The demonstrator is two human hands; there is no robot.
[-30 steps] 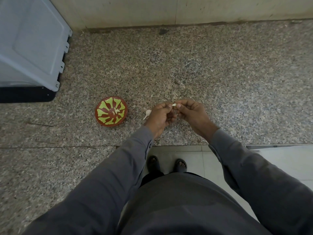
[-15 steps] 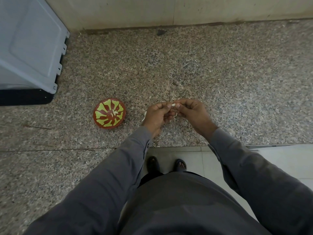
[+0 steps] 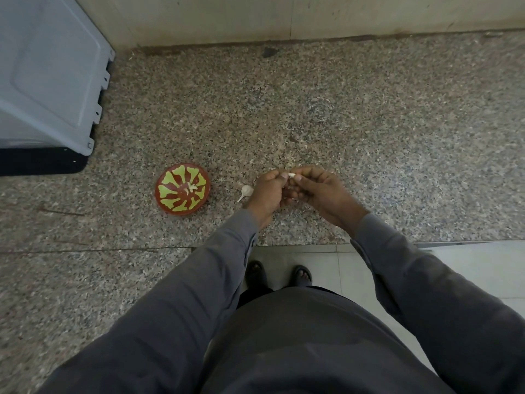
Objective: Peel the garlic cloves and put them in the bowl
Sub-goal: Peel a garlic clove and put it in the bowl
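Note:
A small white garlic clove [image 3: 291, 175] is pinched between the fingertips of my left hand [image 3: 267, 193] and my right hand [image 3: 319, 191], both held over the granite counter [image 3: 369, 132]. A red bowl [image 3: 164, 204] with a green leaf pattern stands to the left of my hands, with a few pale cloves [image 3: 191, 188] in its middle. A garlic bulb [image 3: 246, 191] with a thin stem lies on the counter just left of my left hand, partly hidden by it.
A grey plastic appliance [image 3: 48, 78] on a black base stands at the back left. The wall [image 3: 284, 15] runs along the counter's far side. The counter's front edge is near my body, with tiled floor [image 3: 468, 268] and my feet below.
Both hands keep working the same clove at the fingertips with only slight finger shifts. The view has drifted a little. The bowl has not moved on the counter.

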